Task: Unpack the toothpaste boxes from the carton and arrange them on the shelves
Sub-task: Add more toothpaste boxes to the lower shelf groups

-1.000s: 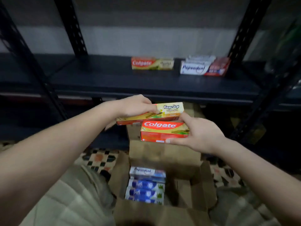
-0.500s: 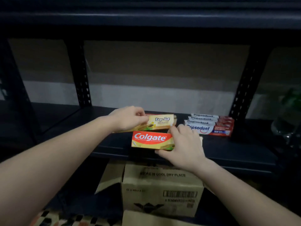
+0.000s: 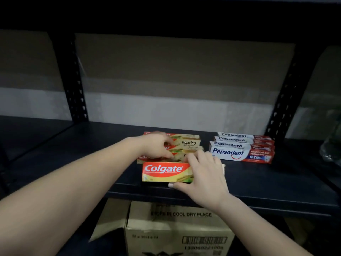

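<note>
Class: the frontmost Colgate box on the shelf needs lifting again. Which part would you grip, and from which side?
Probably pinch the front Colgate box across its narrow depth, fingers over the top edge, thumb under the front face, coming from the open shelf front. It stands on a long edge, with more boxes close behind; the right hand grips its right end this way.

A red-and-yellow Colgate box (image 3: 166,171) with white lettering sits at the front of a dark navy-black shelf (image 3: 267,183). At 12 o'clock from it, matching red and pale-yellow Colgate boxes (image 3: 186,142) carry green leaf motifs. At 2 o'clock, white Pepsodent boxes (image 3: 241,149) show blue lettering and red ends. Black perforated uprights (image 3: 75,93) frame a wall (image 3: 175,85) banded brown above, pale grey-white below. At 6 o'clock, a tan carton (image 3: 177,230) bears black print and a barcode.
</note>
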